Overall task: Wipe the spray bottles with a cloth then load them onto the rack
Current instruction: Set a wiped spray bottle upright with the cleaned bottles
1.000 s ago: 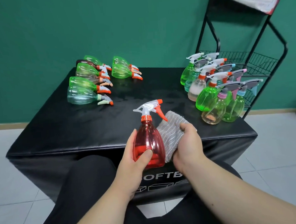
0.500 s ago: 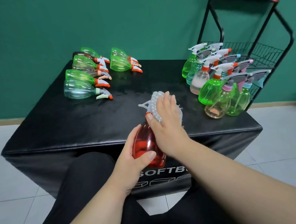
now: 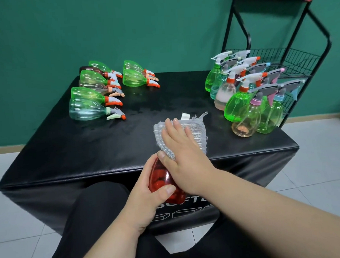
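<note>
Hands: both together on one bottle, in front of your lap. Your left hand (image 3: 147,193) is wrapped round the lower body of the red spray bottle (image 3: 160,178), thumb across its near face. Your right hand (image 3: 183,153) cups the cloth (image 3: 197,130) over the bottle's head, fingers spread on top, thumb pinching the cloth's near edge against the neck. Trigger and nozzle are hidden under the cloth; cannot tell which way they point.

Handling, judged: thin clear plastic, probably light and springy under a squeeze, smooth walls likely slick if damp. Hold it round the body as your left hand does; do not lift it by the trigger. Cloth is soft and ribbed, frayed at its far corner, with a tag; loose threads could snag on the nozzle.

Edges: bottle is held over the near edge of the black table (image 3: 68,154), base toward you. A slip here probably lands it on your knees or the floor.

Room: bare black top shows just beyond your hands. Beyond and left, lying bottles (image 3: 89,107) in a cluster. Beyond and right, standing bottles (image 3: 240,99) packed close by the table's right edge. Rack (image 3: 299,63) stands past those, off the table. The way to it crosses the standing group, so carry high; one nudge could topple several.
</note>
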